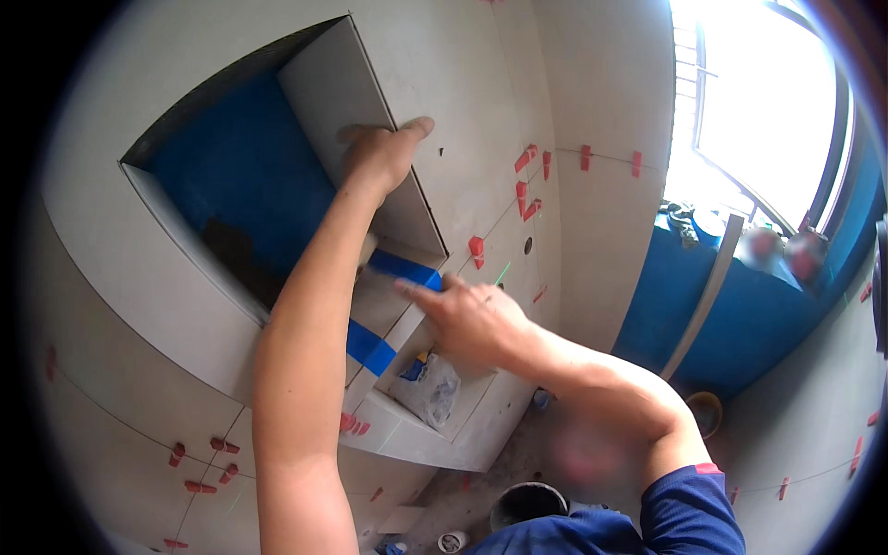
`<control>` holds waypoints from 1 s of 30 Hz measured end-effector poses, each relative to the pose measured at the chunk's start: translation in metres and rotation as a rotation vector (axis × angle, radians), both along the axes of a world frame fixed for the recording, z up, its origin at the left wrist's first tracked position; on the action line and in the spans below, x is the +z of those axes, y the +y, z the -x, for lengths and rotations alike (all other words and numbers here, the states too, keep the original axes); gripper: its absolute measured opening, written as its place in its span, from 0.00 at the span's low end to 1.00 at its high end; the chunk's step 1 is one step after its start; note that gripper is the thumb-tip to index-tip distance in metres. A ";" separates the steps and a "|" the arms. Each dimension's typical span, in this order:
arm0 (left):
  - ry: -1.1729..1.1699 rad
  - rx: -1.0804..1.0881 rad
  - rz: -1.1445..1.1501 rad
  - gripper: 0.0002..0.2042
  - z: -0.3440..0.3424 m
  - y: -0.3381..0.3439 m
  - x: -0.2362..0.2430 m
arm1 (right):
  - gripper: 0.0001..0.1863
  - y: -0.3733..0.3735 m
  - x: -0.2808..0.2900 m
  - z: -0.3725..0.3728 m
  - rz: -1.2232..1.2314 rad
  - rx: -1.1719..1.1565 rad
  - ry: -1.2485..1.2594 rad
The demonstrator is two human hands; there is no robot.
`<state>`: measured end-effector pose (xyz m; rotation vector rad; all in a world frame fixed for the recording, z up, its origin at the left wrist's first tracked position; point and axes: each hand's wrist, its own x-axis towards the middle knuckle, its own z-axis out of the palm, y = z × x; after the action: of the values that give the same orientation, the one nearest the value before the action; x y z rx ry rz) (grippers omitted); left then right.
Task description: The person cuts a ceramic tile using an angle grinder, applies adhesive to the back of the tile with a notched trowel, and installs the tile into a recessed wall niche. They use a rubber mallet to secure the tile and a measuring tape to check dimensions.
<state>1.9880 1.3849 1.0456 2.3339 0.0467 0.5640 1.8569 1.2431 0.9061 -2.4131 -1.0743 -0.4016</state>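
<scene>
A rectangular wall niche with a blue-coated back (240, 148) opens in the cream tiled wall (476, 83); a dark brownish patch (236, 250) shows low on that back. A flat, pale grey tile panel (324, 97) with a thin dark front edge lines the niche's right side, its lower end next to the grey sill (375, 301). Its visible face looks plain and smooth.

The left hand (381, 157) straddles the panel's front edge, digits spread, one against the inner face and another over the wall outside. It is in contact with the panel, but whether it clasps it or merely presses cannot be told.

The right hand (476, 314) is blurred, its index finger stretched out over the sill beside a strip of bright blue tape (407, 268). Other digits are partly bent; whether they grip or touch the tape cannot be told. A second blue strip (372, 347) folds over the sill's front edge, nearer the left forearm.

Below the sill, a smaller pale recess (474, 384) holds a crumpled, see-through plastic bag (432, 393) with whitish contents, and a blue-and-yellow piece lies at its top. On the floor stand a round black bucket (518, 509), its contents too dark to tell, and a small white tub (452, 542).
</scene>
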 end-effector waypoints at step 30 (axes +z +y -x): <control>-0.031 -0.038 -0.049 0.59 -0.011 0.009 -0.005 | 0.33 0.004 0.007 0.003 -0.004 -0.031 0.012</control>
<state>1.9994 1.3938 1.0405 2.3676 -0.0258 0.5881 1.8541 1.2474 0.9130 -2.4285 -1.0304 -0.3985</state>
